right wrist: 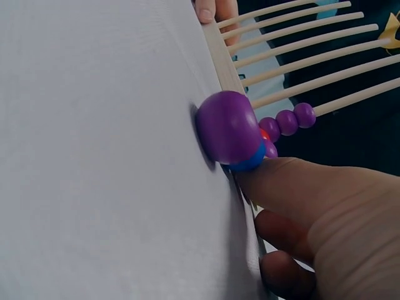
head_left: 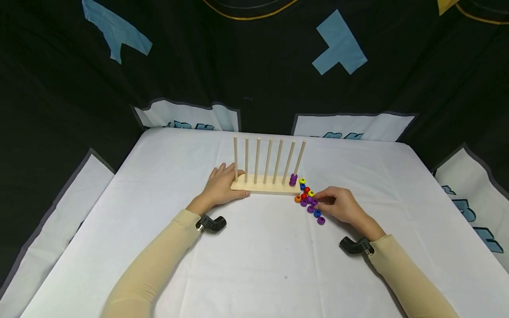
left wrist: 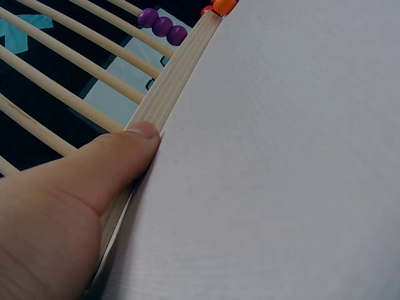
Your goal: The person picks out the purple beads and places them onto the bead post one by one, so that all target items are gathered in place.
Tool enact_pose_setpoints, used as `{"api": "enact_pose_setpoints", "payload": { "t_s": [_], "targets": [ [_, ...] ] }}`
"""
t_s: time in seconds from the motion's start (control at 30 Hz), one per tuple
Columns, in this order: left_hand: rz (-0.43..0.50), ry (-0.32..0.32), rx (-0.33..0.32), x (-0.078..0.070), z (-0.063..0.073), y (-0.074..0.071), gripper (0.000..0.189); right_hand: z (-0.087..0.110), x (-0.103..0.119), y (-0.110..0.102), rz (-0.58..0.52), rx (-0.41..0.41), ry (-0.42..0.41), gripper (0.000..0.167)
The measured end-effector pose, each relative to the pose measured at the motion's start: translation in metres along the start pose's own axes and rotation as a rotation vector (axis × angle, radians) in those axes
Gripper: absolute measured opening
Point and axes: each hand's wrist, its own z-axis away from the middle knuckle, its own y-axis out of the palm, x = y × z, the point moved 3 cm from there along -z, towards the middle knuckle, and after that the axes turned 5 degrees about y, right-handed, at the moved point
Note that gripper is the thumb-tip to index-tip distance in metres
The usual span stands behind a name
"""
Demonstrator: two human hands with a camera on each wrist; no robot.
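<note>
A wooden peg stand [head_left: 265, 186] with a row of upright pegs stands on the table. Several purple beads [head_left: 293, 179] are stacked on its rightmost peg. My left hand [head_left: 220, 185] grips the stand's left end, its thumb along the front edge and its fingers behind. In the left wrist view that thumb [left wrist: 140, 144] presses on the wood. By the stand's right end my right hand [head_left: 338, 204] reaches into the loose beads, a purple bead [head_left: 314, 202] between its thumb and index fingertips. A larger-looking purple bead [right wrist: 228, 128] and a blue bead [right wrist: 250, 159] hide those fingertips in the right wrist view.
Loose beads lie in a strip off the stand's right end: an orange bead [head_left: 297, 199], a yellow bead [head_left: 302, 181], a blue bead [head_left: 317, 213], a purple bead [head_left: 321, 220] and several others. White cloth [head_left: 254, 256] covers the table, with a black curtain [head_left: 262, 75] behind.
</note>
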Motion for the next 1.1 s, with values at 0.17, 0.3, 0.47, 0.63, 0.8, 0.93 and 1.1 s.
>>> {"api": "enact_pose_setpoints", "payload": {
  "t_s": [0.17,0.3,0.47,0.63,0.8,0.93,1.1],
  "targets": [
    [0.001,-0.003,0.006,-0.0015,0.0004,-0.0012,0.080,-0.0002,0.0011,0.0005,-0.014,-0.013,-0.050,0.021],
    [-0.001,-0.003,0.005,-0.0007,-0.0004,-0.0009,0.080,-0.0001,0.0014,0.0006,-0.017,-0.018,-0.051,0.020],
    [-0.009,0.000,0.002,0.0002,-0.0010,-0.0007,0.080,0.0000,0.0005,0.0006,-0.018,-0.015,-0.028,0.020],
    [-0.008,-0.002,0.003,-0.0003,-0.0009,-0.0012,0.080,0.0001,0.0000,0.0001,-0.002,-0.014,0.005,0.020],
    [-0.009,-0.001,0.000,0.0003,-0.0011,-0.0005,0.080,0.0007,0.0001,-0.0012,0.003,-0.007,0.060,0.020],
    [-0.010,0.001,-0.003,0.0010,-0.0010,0.0002,0.079,0.0006,-0.0004,-0.0024,-0.016,-0.006,0.092,0.020],
    [-0.006,-0.001,-0.002,0.0004,-0.0014,0.0002,0.079,0.0000,-0.0026,-0.0046,-0.029,-0.011,0.126,0.020]
  ]
}}
